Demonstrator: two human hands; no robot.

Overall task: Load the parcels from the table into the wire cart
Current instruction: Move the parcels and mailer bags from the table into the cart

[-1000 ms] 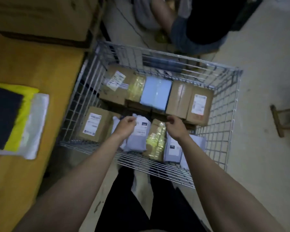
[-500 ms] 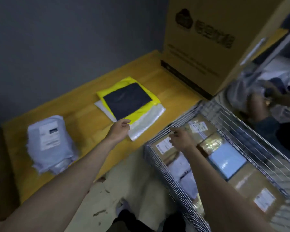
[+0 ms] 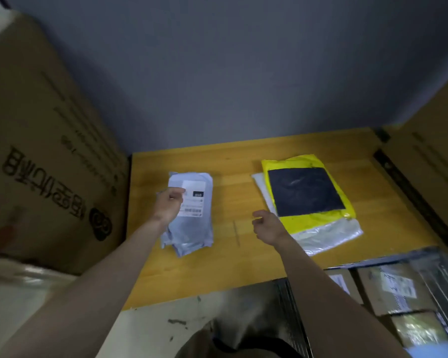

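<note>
Left grip (image 3: 169,205) seemingly over grey mailer (image 3: 192,223) (fingers curled).

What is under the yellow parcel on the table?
Under the yellow parcel, a silvery-white mailer lies on the table, its near and left edges sticking out. A black parcel lies on top. Anything further beneath is covered.

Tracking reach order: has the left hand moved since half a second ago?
Yes. The left hand left the yellow parcel stack and now sits over the pale blue mailer stack farther left on the table.
</note>
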